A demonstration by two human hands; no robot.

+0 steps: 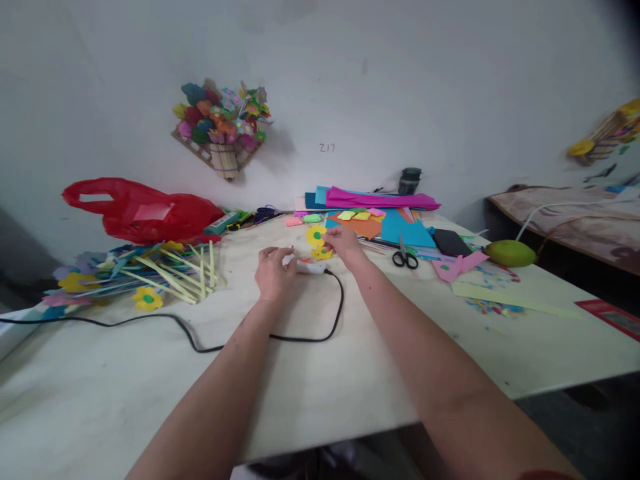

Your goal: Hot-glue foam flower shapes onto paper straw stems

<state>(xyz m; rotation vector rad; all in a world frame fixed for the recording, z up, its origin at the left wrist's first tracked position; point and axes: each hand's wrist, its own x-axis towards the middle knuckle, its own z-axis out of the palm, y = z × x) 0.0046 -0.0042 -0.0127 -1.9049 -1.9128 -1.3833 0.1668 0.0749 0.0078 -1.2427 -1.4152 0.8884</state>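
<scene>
Forearms [415, 333] extend forward, the left crossing a black cord [300, 340], where a snag could jerk the white tool [313, 268] beside the left hand [273, 275], fingers curled, grip unclear, into the yellow flower [315, 236] pinched by the right hand [343, 247].

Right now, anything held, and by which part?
Right hand pinches a yellow flower by a petal edge. Left hand is by the white corded tool; can't tell if it holds anything.

Home-like room used for paper crafts
Table [310, 387] bears coloured sheets [383, 200] and scissors [405, 257]; flower ornament [220, 127] hangs on wall.
</scene>
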